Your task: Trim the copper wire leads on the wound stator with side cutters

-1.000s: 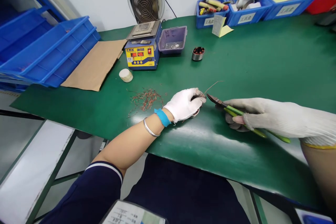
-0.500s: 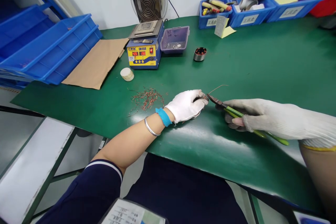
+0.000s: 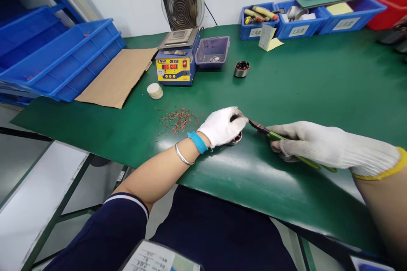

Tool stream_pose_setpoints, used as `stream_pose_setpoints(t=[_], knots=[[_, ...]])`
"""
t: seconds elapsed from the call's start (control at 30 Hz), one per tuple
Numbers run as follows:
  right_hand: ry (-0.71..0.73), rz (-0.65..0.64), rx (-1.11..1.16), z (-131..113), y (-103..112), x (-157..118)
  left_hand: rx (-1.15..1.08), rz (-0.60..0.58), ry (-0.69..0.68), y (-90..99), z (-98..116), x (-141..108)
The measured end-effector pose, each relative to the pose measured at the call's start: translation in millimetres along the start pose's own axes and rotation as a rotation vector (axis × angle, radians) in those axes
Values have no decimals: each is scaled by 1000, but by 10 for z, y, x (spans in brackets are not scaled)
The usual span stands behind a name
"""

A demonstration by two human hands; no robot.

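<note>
My left hand [image 3: 223, 126], in a white glove, has its fingers pinched together, and what lies between them is too small to make out. Under its palm edge a round metal part with copper windings [image 3: 235, 139] shows partly. My right hand [image 3: 305, 142], also gloved, is wrapped round green-handled cutters [image 3: 275, 136]. The dark jaws of the cutters point left, right at my left fingertips. A loose pile of copper wire scraps [image 3: 179, 119] lies left of my left hand. Farther back stands a second round part with copper windings [image 3: 241, 69].
A white round block [image 3: 155, 91] sits before the blue-yellow heating unit [image 3: 174, 70]. Beside that is a purple tray [image 3: 212, 51]. Blue bins [image 3: 300, 30] line the back, a fan [image 3: 181, 4] stands behind, and large blue crates [image 3: 63, 67] and brown cardboard [image 3: 119, 77] are at left.
Both hands have shifted slightly left, the right one with the cutters. The long wire that stuck out by the jaws no longer shows, and more of the round part under my left hand is visible.
</note>
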State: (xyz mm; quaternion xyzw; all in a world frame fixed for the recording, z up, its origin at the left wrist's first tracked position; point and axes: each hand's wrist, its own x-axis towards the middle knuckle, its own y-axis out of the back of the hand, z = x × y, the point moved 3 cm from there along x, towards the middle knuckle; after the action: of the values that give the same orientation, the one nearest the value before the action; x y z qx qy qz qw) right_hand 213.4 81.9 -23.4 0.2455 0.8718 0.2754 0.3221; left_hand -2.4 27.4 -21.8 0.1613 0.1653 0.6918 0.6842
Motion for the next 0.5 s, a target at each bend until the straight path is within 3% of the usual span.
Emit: stream_pose_setpoints(t=[0.03,0.1,0.17,0.23,0.3,0.37,0.43,0.5], knots=[[1,-18,-54,22,-7,1,-33,78,4,43,-4,15],[-4,74,-253,47,3,-16,-122,216,17,120,-29,54],[-2,209,-511,13,2,-55,-210,284,39,160,-74,101],[23,266,-669,-84,-53,-86,-294,323,69,172,-127,141],[105,390,-688,-243,-127,-90,-348,340,89,166,-173,168],[298,549,-614,-447,-229,-62,-385,343,98,154,-201,178],[493,542,-554,-627,-388,14,-407,333,101,144,-210,175],[544,487,-546,-740,-534,114,-415,318,105,140,-212,164]])
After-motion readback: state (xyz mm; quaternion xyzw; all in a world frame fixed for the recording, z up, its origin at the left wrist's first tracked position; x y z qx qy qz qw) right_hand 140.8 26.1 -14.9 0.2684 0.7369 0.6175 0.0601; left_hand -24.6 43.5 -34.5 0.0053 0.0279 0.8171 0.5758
